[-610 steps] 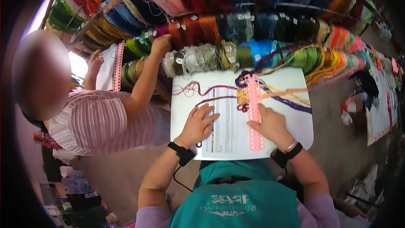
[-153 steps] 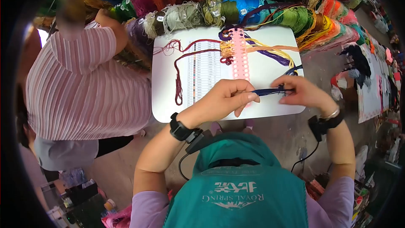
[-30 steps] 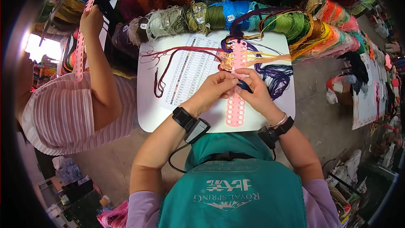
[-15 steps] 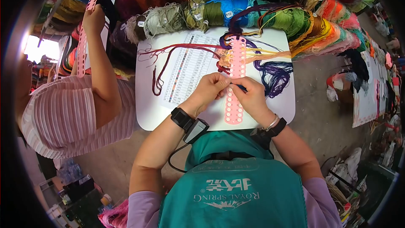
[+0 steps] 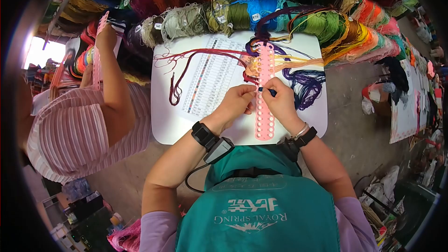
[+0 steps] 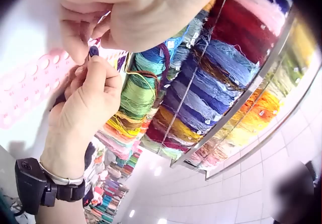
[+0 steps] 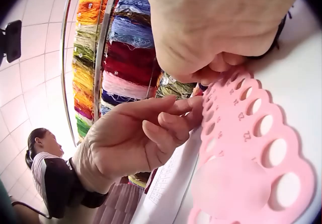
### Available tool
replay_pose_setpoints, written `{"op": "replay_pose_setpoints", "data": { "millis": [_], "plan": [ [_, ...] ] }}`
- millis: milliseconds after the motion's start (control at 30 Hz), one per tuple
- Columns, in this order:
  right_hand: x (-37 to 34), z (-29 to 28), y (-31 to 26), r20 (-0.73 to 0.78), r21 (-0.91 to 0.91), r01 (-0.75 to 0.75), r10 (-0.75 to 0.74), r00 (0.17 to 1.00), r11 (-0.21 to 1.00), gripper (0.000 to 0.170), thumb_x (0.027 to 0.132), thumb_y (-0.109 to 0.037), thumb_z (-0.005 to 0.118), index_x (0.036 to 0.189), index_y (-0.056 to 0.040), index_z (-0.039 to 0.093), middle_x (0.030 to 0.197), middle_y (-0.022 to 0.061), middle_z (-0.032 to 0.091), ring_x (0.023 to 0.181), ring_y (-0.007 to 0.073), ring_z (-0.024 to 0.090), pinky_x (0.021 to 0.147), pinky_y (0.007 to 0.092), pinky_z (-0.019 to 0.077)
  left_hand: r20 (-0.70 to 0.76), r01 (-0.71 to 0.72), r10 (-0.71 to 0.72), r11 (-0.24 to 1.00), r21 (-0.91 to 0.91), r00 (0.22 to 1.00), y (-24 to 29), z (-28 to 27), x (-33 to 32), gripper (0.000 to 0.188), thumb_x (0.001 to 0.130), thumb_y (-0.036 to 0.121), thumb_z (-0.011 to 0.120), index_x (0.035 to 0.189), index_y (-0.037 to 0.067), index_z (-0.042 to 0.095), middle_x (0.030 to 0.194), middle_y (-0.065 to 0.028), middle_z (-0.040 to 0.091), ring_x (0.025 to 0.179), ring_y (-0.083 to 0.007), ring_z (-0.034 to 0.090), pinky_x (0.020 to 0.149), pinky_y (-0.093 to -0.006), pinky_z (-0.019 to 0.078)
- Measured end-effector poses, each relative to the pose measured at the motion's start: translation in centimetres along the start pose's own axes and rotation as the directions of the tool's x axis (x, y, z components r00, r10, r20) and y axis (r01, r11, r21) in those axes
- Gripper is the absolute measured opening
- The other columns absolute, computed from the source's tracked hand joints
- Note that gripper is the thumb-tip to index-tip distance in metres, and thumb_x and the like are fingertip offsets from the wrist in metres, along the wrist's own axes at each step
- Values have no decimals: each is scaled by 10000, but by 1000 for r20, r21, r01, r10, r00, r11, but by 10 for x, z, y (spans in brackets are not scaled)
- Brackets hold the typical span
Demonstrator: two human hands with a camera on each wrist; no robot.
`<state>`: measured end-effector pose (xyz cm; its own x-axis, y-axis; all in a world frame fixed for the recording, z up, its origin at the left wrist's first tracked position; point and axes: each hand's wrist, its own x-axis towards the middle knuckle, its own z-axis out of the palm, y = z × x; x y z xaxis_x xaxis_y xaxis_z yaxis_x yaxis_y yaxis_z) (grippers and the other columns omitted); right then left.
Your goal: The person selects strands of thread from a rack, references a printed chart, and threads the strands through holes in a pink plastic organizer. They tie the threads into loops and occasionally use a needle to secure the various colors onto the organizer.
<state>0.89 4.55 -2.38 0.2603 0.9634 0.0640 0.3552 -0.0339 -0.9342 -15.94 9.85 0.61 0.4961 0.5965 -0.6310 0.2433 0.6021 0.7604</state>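
A pink strip with rows of holes (image 5: 264,128) lies upright on the white board (image 5: 172,123). My right hand (image 5: 281,102) pinches dark blue thread (image 5: 273,92) over the middle of the strip; the left wrist view also shows the thread (image 6: 93,51) at the fingertips. The left hand (image 5: 233,105) is at the strip's left edge, thumb and forefinger close together; the right wrist view shows the left hand (image 7: 136,138) with other fingers bent. Whether it holds thread is unclear. Dark blue and purple strands (image 5: 305,86) spread right of the strip.
A printed chart (image 5: 210,79) and dark red threads (image 5: 179,70) lie left of the strip. Hanks of coloured thread (image 5: 184,22) line the board's far side. At the left, a person in a striped top (image 5: 70,130) holds another pink strip (image 5: 97,65).
My hands, meeting over the strip half a second ago, now stand slightly apart. Five seconds ago dark blue thread was stretched between them. The other person's raised hand has moved down slightly.
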Motion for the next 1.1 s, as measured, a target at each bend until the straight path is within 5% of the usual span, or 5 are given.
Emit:
{"op": "replay_pose_setpoints", "data": {
  "millis": [433, 833, 933, 1033, 1100],
  "plan": [
    [-7, -5, 0, 6, 26, 12, -12, 1000, 1000, 88, 839, -42, 669, 859, -16, 587, 704, 76, 668, 610, 127, 634, 573, 280, 495, 36, -141, 139, 988, 59, 990, 1, 13, 3, 239, 1036, 78, 452, 1268, 36, 495, 832, -50, 607, 653, -101, 603, 576, -237, 501],
    [-2, -8, 5, 107, 124, 24, -37, 994, 992, 127, 851, -74, 689, 933, -26, 605, 778, 78, 694, 682, 132, 663, 632, 283, 514, 29, -185, 184, 956, 226, 983, -1, 6, 16, 142, 1010, 94, 520, 1053, -13, 604, 744, -42, 642, 564, -102, 611, 495, -241, 501],
    [3, -13, -3, 212, -82, -57, 73, 975, 995, 182, 832, -105, 707, 963, -33, 603, 808, 112, 698, 715, 224, 690, 664, 335, 528, -60, -205, 273, 832, 516, 960, 5, 0, 8, 145, 966, 80, 534, 1017, -32, 612, 719, -61, 655, 547, -121, 629, 491, -260, 520],
    [9, -12, -11, 266, -209, 10, 47, 963, 978, 209, 817, -132, 708, 967, -32, 602, 834, 151, 696, 762, 329, 691, 690, 402, 534, -135, -179, 315, 788, 589, 939, 8, -23, 4, 155, 927, 71, 535, 984, -50, 614, 700, -82, 662, 539, -140, 641, 493, -275, 535],
    [12, -12, -9, 268, -210, 54, 4, 963, 976, 213, 816, -142, 702, 969, -33, 601, 852, 160, 699, 793, 365, 684, 709, 429, 532, -172, -149, 255, 872, 467, 952, 7, -33, 1, 152, 969, 93, 533, 991, -20, 632, 743, -60, 670, 549, -113, 622, 495, -249, 517]
  ]
}}
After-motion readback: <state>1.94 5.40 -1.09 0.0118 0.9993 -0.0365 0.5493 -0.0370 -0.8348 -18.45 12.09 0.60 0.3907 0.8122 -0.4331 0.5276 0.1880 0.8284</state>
